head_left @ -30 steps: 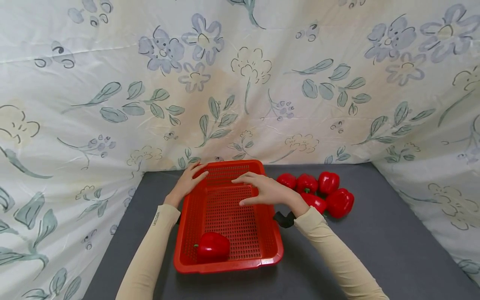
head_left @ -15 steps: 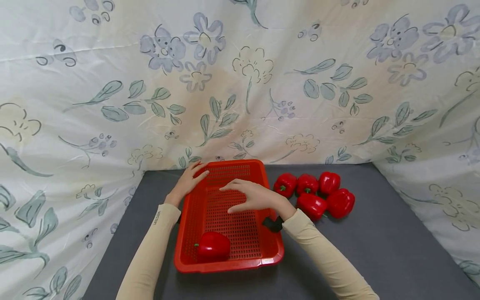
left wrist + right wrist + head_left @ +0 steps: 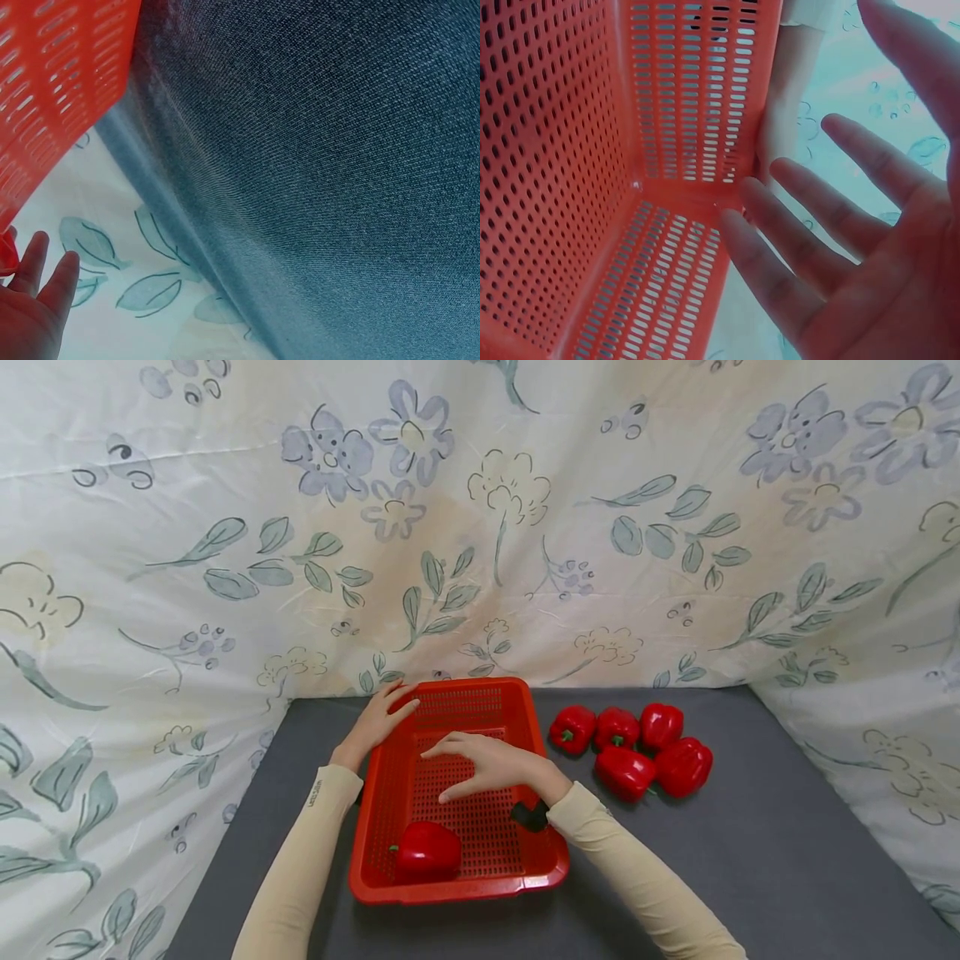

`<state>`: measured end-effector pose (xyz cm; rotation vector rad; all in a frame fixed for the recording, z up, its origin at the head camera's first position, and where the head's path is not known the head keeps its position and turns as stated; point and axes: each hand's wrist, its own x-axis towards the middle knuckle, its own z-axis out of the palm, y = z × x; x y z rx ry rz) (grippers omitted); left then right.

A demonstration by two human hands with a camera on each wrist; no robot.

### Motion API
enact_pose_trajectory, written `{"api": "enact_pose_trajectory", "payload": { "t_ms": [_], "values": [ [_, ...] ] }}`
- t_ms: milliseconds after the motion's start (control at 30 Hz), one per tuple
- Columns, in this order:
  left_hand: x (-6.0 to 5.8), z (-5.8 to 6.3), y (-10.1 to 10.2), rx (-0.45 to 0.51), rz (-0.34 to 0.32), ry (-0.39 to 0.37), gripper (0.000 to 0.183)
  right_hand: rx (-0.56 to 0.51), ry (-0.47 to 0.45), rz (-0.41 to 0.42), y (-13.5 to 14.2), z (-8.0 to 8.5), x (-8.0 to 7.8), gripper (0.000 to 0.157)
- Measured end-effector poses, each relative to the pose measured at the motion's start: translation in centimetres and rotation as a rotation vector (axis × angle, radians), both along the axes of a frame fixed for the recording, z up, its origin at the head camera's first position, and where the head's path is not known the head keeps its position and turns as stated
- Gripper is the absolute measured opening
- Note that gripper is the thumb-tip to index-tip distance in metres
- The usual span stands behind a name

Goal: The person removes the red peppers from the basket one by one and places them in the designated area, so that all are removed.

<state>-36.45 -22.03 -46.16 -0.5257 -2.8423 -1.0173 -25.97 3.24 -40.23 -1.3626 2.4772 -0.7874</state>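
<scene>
A red plastic basket [image 3: 462,893] with slotted walls stands on the dark cloth, one red bell pepper [image 3: 427,850] lying on its side in the near left corner. My left hand [image 3: 372,724] rests at the far left rim, thumb over the inner side; in the left wrist view its straight fingers [image 3: 56,289] show outside the wall. Over the middle of the basket is my right hand [image 3: 491,768], holding nothing, thumb and fingers spread apart. The right wrist view shows its bare palm [image 3: 900,300] and loosely extended fingers beside the basket's slotted wall [image 3: 686,97].
Right of the basket, several red bell peppers [image 3: 625,773] sit close together on the dark grey cloth [image 3: 780,827]. A flowered sheet [image 3: 480,527] hangs behind and along both sides. A black strap [image 3: 530,816] circles my right wrist.
My right hand has moved left and nearer to me, from the basket's right side to over its middle, uncovering the leftmost pepper of the group. My left hand stays in place.
</scene>
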Motion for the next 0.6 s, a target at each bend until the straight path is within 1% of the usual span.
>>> {"api": "enact_pose_trajectory", "payload": {
  "t_ms": [133, 333, 600],
  "values": [
    [0.0, 0.0, 0.1, 0.000, 0.006, -0.004, 0.058, 0.015, -0.032, 0.035, -0.4, -0.3, -0.1, 0.064],
    [0.0, 0.0, 0.0, 0.014, 0.000, 0.005, 0.057, 0.041, -0.121, 0.096, -1.1, -0.7, -0.4, 0.067],
    [0.1, 0.0, 0.1, 0.013, 0.009, -0.013, 0.058, 0.121, -0.186, 0.142, -1.7, -1.7, -0.4, 0.070]
  ]
}}
